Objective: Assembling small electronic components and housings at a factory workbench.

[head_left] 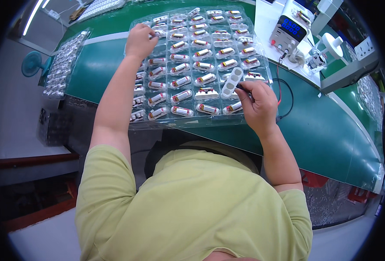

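Observation:
A clear plastic tray (188, 123) lies in front of me, its pockets filled with rows of white oblong housings (182, 112) that carry silver cells and red and yellow parts. My right hand (259, 103), closed, holds a white oblong housing (232, 82) with several round grey recesses above the tray's near right side. A small black piece (241, 88) shows between these fingers and the housing; its kind cannot be made out. Stretched to the tray's far left, my left hand (141, 41) has its fingers pinched at a pocket. What it grips there is mostly hidden.
At the back right stands a power supply (289, 30) with a blue display, beside a white spool-like stand (331, 45). Black and red leads (292, 93) loop over the green table (327, 135) right of the tray. Another filled tray (66, 65) lies far left, near a fan (32, 64).

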Tool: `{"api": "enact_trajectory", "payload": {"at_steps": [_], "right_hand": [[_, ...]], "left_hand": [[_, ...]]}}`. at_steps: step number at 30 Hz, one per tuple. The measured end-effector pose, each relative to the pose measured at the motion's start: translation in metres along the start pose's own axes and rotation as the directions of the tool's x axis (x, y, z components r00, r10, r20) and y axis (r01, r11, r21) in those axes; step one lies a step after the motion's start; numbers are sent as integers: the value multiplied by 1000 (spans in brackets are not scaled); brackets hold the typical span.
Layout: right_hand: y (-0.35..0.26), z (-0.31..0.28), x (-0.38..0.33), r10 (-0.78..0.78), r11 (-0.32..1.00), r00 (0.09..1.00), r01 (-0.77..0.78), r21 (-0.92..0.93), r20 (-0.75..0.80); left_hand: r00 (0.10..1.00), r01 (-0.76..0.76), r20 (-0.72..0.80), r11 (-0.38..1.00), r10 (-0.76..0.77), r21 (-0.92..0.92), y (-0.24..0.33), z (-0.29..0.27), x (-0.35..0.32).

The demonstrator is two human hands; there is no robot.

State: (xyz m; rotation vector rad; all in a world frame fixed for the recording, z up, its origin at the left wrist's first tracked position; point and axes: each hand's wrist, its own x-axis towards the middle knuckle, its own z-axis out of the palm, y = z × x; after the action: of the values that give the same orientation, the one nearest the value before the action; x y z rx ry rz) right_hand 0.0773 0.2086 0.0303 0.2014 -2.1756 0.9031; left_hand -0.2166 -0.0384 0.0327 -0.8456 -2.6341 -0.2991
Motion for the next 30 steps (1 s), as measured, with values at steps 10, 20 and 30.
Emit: {"api": "enact_trajectory", "payload": {"at_steps": [10, 20, 30], "right_hand": [[-5, -3, -2, -68, 997, 998, 68, -37, -4], [-9, -9, -4, 318, 912, 917, -365, 188, 240], [-3, 0, -9, 260, 913, 930, -324, 247, 259]], "left_hand": [[883, 372, 464, -495, -72, -785, 81, -53, -79], [720, 674, 662, -438, 208, -595, 150, -43, -117], [890, 327, 365, 175, 273, -929, 188, -45, -117]]}}
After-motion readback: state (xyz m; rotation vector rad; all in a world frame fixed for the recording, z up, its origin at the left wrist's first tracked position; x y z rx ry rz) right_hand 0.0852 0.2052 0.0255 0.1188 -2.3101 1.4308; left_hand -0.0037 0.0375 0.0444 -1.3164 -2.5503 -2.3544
